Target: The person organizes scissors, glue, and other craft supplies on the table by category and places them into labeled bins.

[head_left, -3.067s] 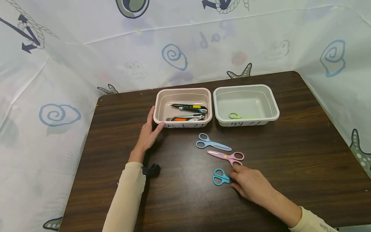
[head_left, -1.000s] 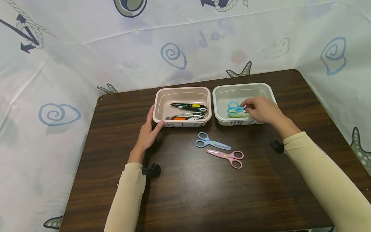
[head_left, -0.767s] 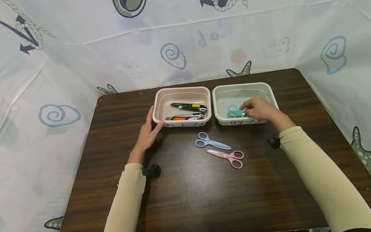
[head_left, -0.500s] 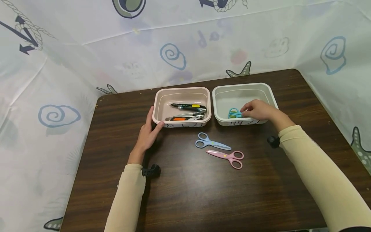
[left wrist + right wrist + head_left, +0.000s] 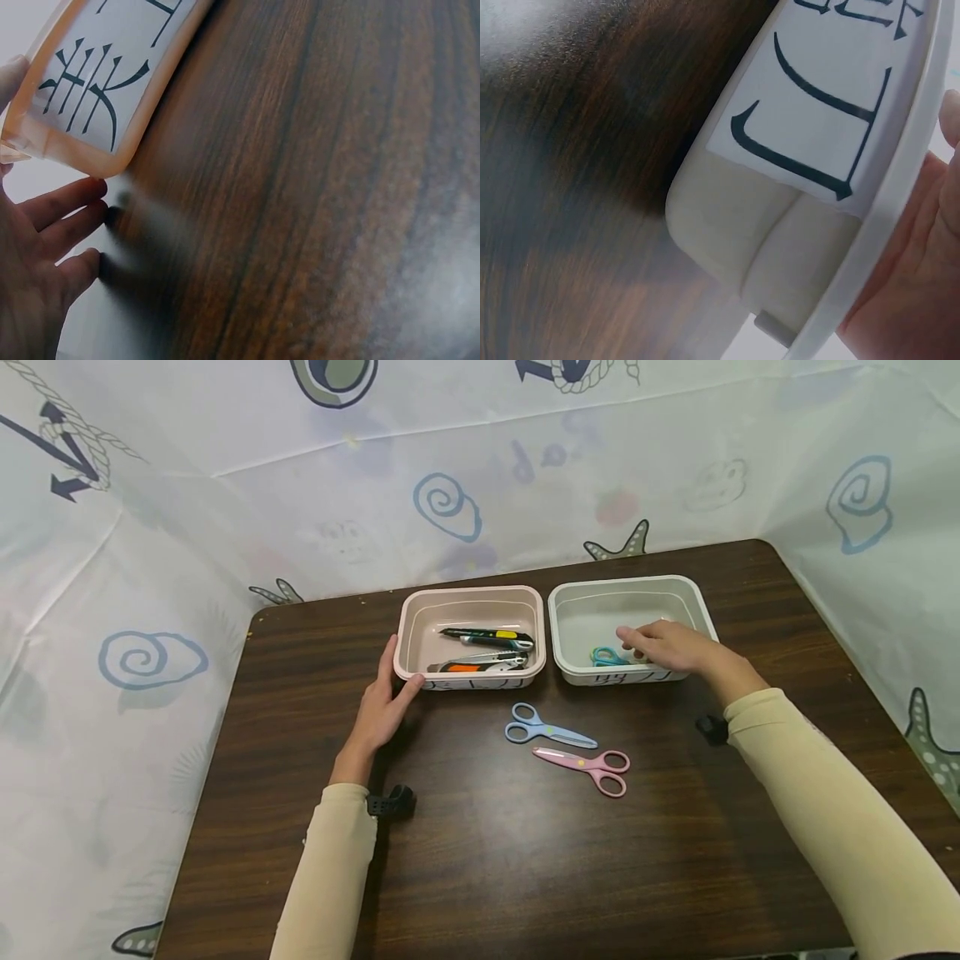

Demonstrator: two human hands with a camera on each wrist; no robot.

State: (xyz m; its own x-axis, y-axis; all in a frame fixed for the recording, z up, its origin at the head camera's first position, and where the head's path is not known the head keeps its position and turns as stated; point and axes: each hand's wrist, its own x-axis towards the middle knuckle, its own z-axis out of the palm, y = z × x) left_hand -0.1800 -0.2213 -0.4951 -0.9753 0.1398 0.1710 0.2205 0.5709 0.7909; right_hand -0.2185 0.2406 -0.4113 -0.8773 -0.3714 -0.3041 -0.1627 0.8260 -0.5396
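Note:
My left hand point(image 5: 378, 710) rests against the pink box point(image 5: 408, 647), its thumb on the front rim and its fingers along the left side. Inside that box lie several utility knives point(image 5: 495, 641). My right hand point(image 5: 671, 645) hovers over the grey box point(image 5: 566, 610), fingers extended and holding nothing. Beneath it on the box floor are turquoise scissors point(image 5: 613, 661), partly covered by the hand. Only a sliver of lime-green scissors shows beside them. In the right wrist view the hand point(image 5: 915, 292) appears behind the box rim.
Blue scissors point(image 5: 566, 737) and pink scissors point(image 5: 581, 763) lie on the dark wooden table point(image 5: 480, 868), in front of the boxes. A patterned white cloth point(image 5: 330, 510) hangs behind and at both sides. Each box has a paper label with characters on its front.
My right hand took the turquoise scissors from the table to the grey box, lowered them in and let go; its fingers have spread and risen slightly. My left hand has stayed put.

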